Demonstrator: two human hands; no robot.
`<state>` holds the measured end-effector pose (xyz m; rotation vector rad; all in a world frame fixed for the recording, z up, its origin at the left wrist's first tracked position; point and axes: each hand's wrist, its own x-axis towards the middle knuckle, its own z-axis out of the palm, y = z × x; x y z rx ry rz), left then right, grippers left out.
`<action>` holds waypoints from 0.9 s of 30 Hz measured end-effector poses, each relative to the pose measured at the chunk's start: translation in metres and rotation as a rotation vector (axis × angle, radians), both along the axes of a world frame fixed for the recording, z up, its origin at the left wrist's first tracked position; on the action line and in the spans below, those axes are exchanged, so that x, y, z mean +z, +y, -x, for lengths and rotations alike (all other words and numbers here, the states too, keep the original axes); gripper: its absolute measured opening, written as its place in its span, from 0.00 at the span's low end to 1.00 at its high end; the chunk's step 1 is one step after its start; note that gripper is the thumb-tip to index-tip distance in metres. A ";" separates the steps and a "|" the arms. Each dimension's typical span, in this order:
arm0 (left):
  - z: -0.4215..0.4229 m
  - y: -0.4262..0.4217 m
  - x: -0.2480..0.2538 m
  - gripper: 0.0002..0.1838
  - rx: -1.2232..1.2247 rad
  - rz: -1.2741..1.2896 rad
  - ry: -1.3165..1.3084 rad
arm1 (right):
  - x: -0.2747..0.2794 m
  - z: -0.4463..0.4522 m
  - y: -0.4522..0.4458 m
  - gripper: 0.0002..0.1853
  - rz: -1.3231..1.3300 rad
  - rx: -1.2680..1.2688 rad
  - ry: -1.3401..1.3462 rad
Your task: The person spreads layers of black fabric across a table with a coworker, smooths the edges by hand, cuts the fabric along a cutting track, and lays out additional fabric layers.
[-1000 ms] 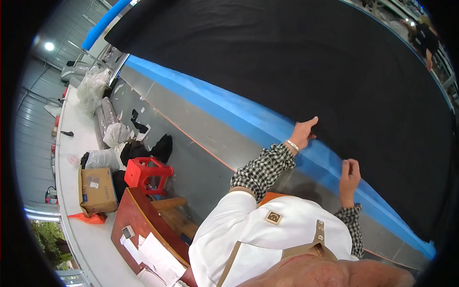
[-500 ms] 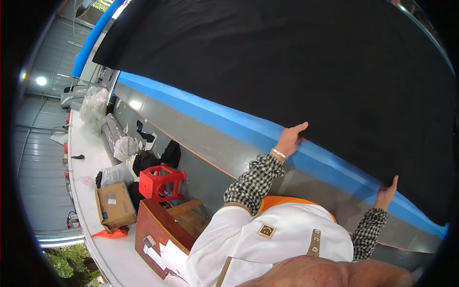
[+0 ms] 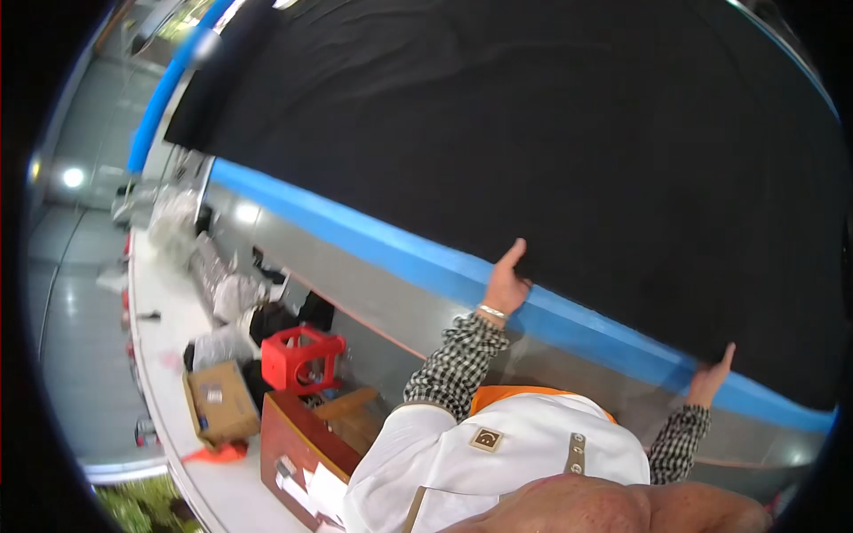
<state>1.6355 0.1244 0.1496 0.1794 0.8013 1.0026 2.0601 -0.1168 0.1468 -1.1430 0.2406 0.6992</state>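
Observation:
Black fabric (image 3: pixel 569 151) lies spread over a long table whose blue edge (image 3: pixel 355 226) shows along the near side. At the fabric's near edge, my left hand (image 3: pixel 507 282) has its thumb on top and its fingers curled beneath, gripping the fabric. Farther right, my right hand (image 3: pixel 711 377) holds the same edge, its thumb pointing up and its other fingers mostly hidden under the cloth.
To the left stand a red stool (image 3: pixel 302 360), a cardboard box (image 3: pixel 220 404) and a reddish-brown desk (image 3: pixel 298 444) with papers on it. Plastic-wrapped rolls (image 3: pixel 209 271) and dark cloth lie on the floor beyond. A blue tube (image 3: pixel 158 107) is at the upper left.
My right hand has moved right along the fabric edge, away from my left hand, and has closed on the edge. My left hand has shifted left in view. The camera view has turned.

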 end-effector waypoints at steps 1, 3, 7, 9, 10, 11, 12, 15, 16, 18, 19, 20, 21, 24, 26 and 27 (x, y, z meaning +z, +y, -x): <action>-0.002 0.003 0.008 0.16 0.003 0.094 -0.069 | -0.007 -0.005 -0.001 0.29 -0.024 0.001 -0.006; 0.006 0.003 0.008 0.17 0.001 0.001 -0.038 | -0.017 -0.009 -0.007 0.28 -0.102 0.132 -0.067; 0.022 0.016 0.019 0.19 0.047 -0.007 0.043 | -0.020 -0.013 -0.006 0.22 -0.088 -0.032 -0.048; 0.045 0.029 0.009 0.17 0.005 -0.060 0.108 | -0.022 -0.017 -0.014 0.19 0.070 -0.106 -0.082; 0.054 0.039 0.020 0.16 0.059 -0.011 0.181 | -0.018 -0.017 -0.011 0.17 0.112 -0.105 -0.097; 0.059 0.042 0.024 0.15 0.037 0.005 0.296 | -0.040 -0.031 -0.017 0.16 0.104 -0.138 -0.096; 0.065 0.044 0.016 0.15 0.029 -0.067 0.355 | -0.032 -0.028 -0.019 0.16 0.076 -0.162 -0.086; 0.066 0.048 0.002 0.16 0.038 -0.183 0.525 | -0.031 -0.031 -0.018 0.15 0.046 -0.158 -0.101; 0.066 0.051 -0.002 0.16 0.047 -0.201 0.580 | -0.019 -0.027 -0.016 0.14 0.125 -0.171 -0.100; 0.069 0.055 -0.016 0.16 0.028 -0.367 0.615 | -0.032 -0.036 -0.024 0.13 0.100 -0.122 -0.157; 0.065 0.056 -0.004 0.15 0.049 -0.378 0.551 | -0.033 -0.037 -0.025 0.14 0.088 -0.074 -0.192; 0.058 0.056 0.008 0.15 0.084 -0.407 0.547 | -0.033 -0.037 -0.025 0.14 0.107 -0.075 -0.195; 0.050 0.056 0.019 0.15 0.124 -0.435 0.543 | -0.024 -0.034 -0.021 0.15 0.125 -0.073 -0.199; 0.058 0.070 0.025 0.17 0.134 -0.461 0.549 | -0.008 -0.023 -0.010 0.16 0.159 0.014 -0.249; 0.073 0.083 0.025 0.21 0.162 -0.439 0.459 | 0.003 -0.008 0.001 0.18 0.166 0.085 -0.283; 0.089 0.094 0.018 0.24 0.172 -0.428 0.421 | 0.005 0.003 0.007 0.20 0.164 0.114 -0.291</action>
